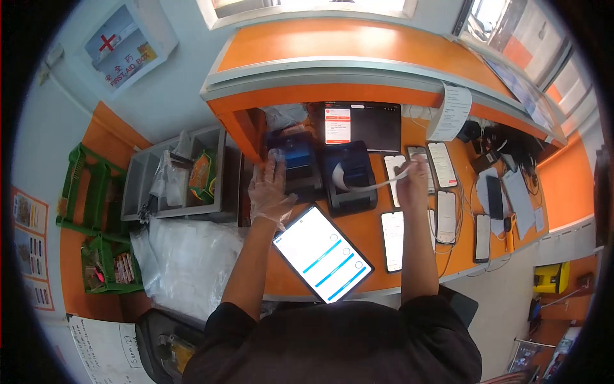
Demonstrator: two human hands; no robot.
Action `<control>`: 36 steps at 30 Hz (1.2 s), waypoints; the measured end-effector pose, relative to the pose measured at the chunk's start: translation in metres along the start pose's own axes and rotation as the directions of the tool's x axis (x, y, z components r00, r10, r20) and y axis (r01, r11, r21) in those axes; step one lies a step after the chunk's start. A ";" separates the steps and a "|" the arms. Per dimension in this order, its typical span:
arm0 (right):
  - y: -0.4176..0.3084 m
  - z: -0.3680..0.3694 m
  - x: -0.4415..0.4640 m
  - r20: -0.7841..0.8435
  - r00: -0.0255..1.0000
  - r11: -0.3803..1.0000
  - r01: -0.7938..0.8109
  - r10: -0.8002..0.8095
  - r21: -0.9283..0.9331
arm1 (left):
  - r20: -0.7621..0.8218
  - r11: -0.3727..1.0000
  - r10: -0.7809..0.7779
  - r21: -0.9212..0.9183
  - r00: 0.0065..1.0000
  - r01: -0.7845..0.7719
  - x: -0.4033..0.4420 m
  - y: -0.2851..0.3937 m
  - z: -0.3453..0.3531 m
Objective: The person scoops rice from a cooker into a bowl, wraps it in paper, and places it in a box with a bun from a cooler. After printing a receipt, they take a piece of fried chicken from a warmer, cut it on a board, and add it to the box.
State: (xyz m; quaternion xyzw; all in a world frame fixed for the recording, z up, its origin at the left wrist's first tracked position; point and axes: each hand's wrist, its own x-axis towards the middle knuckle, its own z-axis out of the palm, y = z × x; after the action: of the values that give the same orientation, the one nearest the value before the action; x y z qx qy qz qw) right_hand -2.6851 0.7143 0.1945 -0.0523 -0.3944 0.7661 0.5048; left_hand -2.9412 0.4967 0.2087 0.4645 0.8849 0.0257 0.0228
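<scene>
My left hand (270, 187), in a clear plastic glove, rests with its fingers stretched out against the left side of a dark label printer (300, 182). Beside that printer stands a second dark printer (353, 200), and a curling white paper strip (374, 187) comes out of it. The strip's far end is pinched in my right hand (417, 171), above several lit phones. Below my left hand lies a tablet (320, 246), tilted on the desk, its bright screen showing blue bars. A phone (393, 240) shows a white screen left of my right forearm.
A grey divided bin (141, 185) holding plastic bags and a green packet sits at the left, near green baskets (105, 291). An orange shelf (332, 45) overhangs the desk; a printed receipt (453, 105) hangs from it. Cables and phones crowd the right side.
</scene>
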 end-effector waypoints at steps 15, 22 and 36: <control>-0.018 0.123 -0.049 0.151 0.962 0.911 -0.155 0.227 -0.382 | 0.439 0.454 0.244 -0.840 0.865 0.298 -0.111 0.082 -0.064; 0.025 0.143 -0.097 0.280 0.652 0.643 -0.420 0.705 -0.640 | 0.201 -0.315 -0.377 -0.946 0.904 0.079 -0.168 0.061 -0.038; 0.007 0.274 -0.261 0.705 0.182 0.728 -0.138 0.685 -0.671 | 0.100 -0.686 -0.561 -0.612 0.822 -0.394 -0.395 0.013 -0.127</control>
State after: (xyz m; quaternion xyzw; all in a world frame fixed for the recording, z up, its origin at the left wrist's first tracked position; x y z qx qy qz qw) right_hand -2.6950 0.3497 0.2937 0.1705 -0.7457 0.6383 -0.0857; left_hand -2.7142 0.1762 0.3425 -0.0148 0.3106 0.9294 0.1988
